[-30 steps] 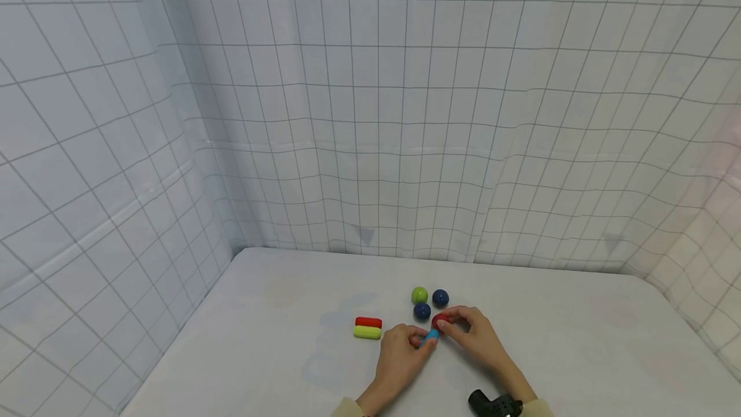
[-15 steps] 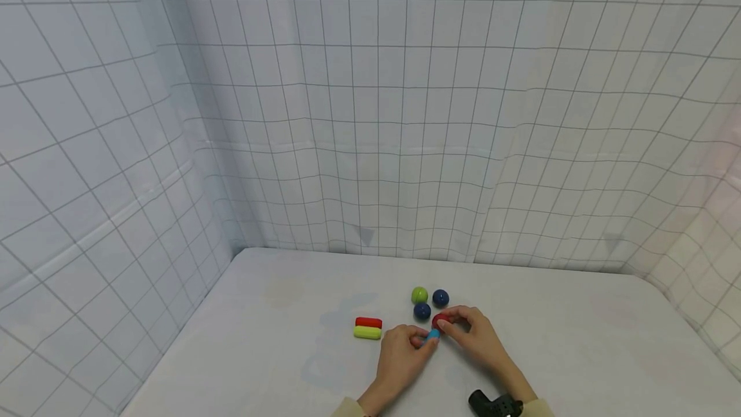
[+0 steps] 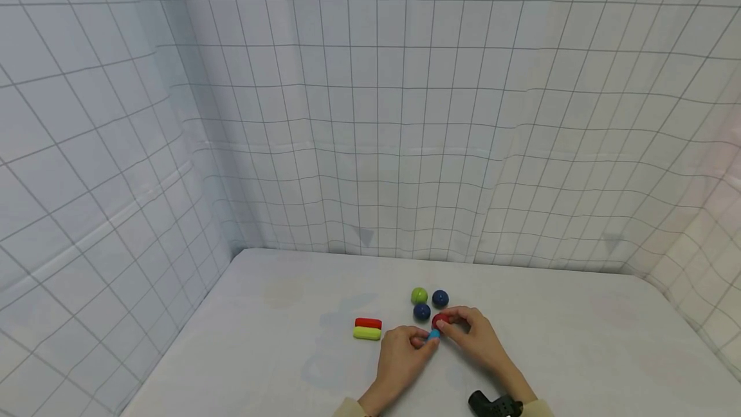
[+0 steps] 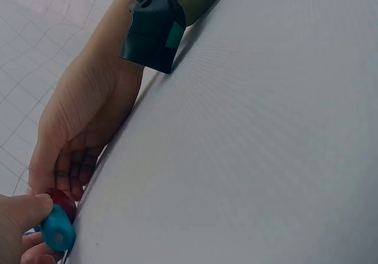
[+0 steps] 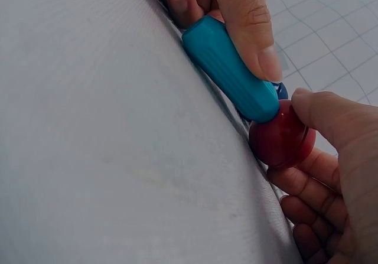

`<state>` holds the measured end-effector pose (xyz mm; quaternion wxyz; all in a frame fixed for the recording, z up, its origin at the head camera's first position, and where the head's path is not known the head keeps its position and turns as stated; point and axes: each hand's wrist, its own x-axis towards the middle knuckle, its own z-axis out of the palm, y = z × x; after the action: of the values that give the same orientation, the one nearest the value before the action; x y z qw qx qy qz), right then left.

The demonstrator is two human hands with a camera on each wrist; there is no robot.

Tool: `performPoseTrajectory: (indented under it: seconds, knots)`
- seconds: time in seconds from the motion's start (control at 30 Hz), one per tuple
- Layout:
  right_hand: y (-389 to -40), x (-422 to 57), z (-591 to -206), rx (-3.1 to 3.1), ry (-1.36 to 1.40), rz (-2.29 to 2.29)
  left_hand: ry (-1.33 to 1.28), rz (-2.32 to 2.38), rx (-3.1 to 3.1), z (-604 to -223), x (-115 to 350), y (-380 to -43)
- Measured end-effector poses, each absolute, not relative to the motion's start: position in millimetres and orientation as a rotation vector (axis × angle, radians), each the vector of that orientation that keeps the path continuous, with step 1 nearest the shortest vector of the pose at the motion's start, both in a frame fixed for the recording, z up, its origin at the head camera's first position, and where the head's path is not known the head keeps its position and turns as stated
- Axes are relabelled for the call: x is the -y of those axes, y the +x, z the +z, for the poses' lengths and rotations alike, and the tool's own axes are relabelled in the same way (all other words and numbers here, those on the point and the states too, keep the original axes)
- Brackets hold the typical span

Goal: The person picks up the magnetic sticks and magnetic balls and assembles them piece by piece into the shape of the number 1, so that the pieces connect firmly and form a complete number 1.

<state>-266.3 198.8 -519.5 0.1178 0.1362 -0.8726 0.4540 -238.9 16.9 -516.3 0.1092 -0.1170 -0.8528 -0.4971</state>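
My left hand (image 3: 399, 356) pinches a light-blue grooved rod (image 5: 227, 69) between thumb and fingers. One end of the rod touches a smooth red ball (image 5: 279, 135), which my right hand (image 3: 477, 340) holds between its thumb and fingers. In the left wrist view the rod's near end (image 4: 57, 231) faces the camera, with a paler spot at its centre, and the red ball (image 4: 64, 200) is partly hidden behind it. Just beyond the fingers lie a dark-blue ball (image 3: 421, 311), a second dark-blue ball (image 3: 440, 298) and a green ball (image 3: 419, 295).
Left of my left hand, a red rod (image 3: 368, 323) and a yellow-green rod (image 3: 367, 333) lie side by side on the white table (image 3: 278, 352). A black wrist device (image 3: 494, 404) is on my right wrist. Grid-patterned curtains (image 3: 359, 114) hang behind and at the sides.
The left fingers have shifted slightly right around the blue rod, and less of it shows in the head view. My right hand, the red ball and the loose pieces look unmoved.
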Motion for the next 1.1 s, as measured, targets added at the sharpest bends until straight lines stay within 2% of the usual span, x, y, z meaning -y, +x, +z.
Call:
performPoseTrajectory:
  seconds: [1.1]
  knots:
    - [-265.9,-199.6,-518.2,2.577,0.383,1.337,-0.29,-1.445,2.527,-516.5,-18.5,-238.9]
